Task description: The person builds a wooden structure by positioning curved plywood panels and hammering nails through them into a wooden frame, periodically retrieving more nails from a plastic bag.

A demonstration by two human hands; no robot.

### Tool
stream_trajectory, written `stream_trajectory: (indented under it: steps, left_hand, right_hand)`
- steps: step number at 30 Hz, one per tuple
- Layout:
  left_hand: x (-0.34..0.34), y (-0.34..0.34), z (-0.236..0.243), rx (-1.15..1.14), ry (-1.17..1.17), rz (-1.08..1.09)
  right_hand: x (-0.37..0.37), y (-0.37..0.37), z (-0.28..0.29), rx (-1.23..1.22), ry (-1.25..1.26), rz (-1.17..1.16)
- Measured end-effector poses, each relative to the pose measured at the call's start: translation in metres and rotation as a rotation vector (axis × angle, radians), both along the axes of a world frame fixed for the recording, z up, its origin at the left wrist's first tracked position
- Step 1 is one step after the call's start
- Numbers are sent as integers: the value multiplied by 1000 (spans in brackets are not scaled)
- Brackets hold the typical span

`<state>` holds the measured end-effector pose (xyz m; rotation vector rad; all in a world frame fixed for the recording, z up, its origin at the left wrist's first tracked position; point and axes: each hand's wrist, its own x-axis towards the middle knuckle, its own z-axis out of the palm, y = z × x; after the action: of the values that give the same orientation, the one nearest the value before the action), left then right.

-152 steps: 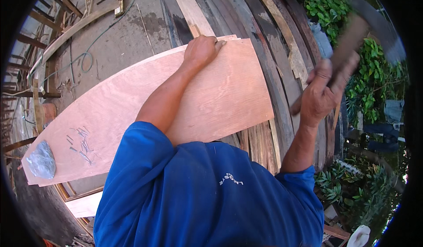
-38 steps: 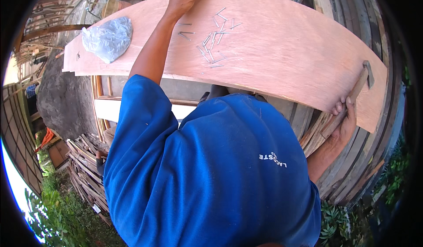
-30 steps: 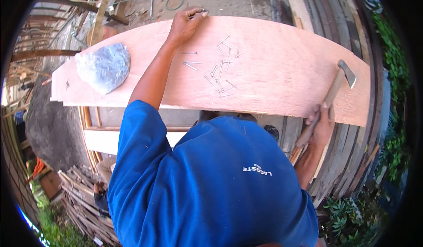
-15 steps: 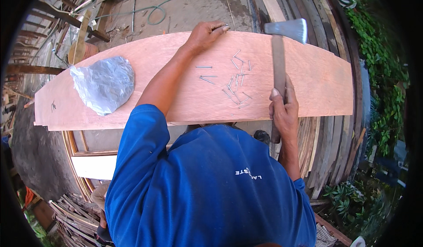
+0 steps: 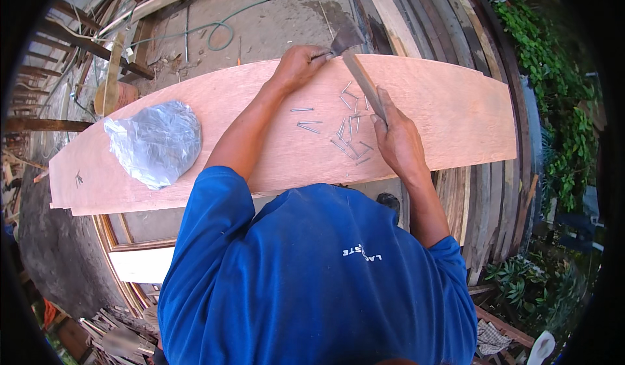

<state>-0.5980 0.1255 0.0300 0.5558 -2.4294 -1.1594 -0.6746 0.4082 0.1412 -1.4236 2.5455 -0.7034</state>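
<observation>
A curved, pinkish plywood board (image 5: 456, 111) lies across in front of me. At its far edge, my left hand (image 5: 296, 67) pinches what looks like a nail, mostly hidden by the fingers. My right hand (image 5: 397, 136) is wrapped round the wooden handle of a hatchet (image 5: 364, 82). The hatchet's head is over the far edge, its blunt side right by my left fingertips; whether it touches the nail I cannot tell. Several loose nails (image 5: 350, 128) lie scattered on the board between my hands, with a few more nails (image 5: 308, 126) nearer my left forearm.
A crumpled clear plastic bag (image 5: 156, 145) rests on the board's left part. Long timber planks (image 5: 478, 215) run along the right, beside green plants (image 5: 556, 124). A green hose (image 5: 221, 36) loops on the ground beyond. Wooden frames (image 5: 130, 254) stand below the board at left.
My right hand has swung the hatchet leftward, from upright over the right part of the board to my left fingertips. My left hand stays at the far edge.
</observation>
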Motion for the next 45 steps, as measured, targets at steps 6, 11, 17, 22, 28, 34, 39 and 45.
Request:
stream_trajectory:
  steps: [6,11,17,22,28,34,39,45]
  left_hand:
    - [14,-17,-16,14,61,-90]
    - [46,-38,1,-337,-237,68]
    - [46,-41,0,-311,-548,48]
    - [55,-36,10,-229,-443,100]
    - [49,-31,14,-171,-289,111]
    - [59,-33,12,-245,-309,128]
    - [56,-26,10,-213,-277,155]
    - [51,-27,4,-223,-319,159]
  right_hand:
    - [1,-4,47,-347,127,58]
    - [12,1,24,-763,-36,-98]
    - [-9,-4,-23,49,9,31]
    - [2,-1,45,-692,114,-46]
    - [-4,4,-14,-307,355,66]
    - [-13,-7,2,-164,36,33]
    - [10,-2,51,-910,-142,-182]
    - [-22,5,-16,18,94,101]
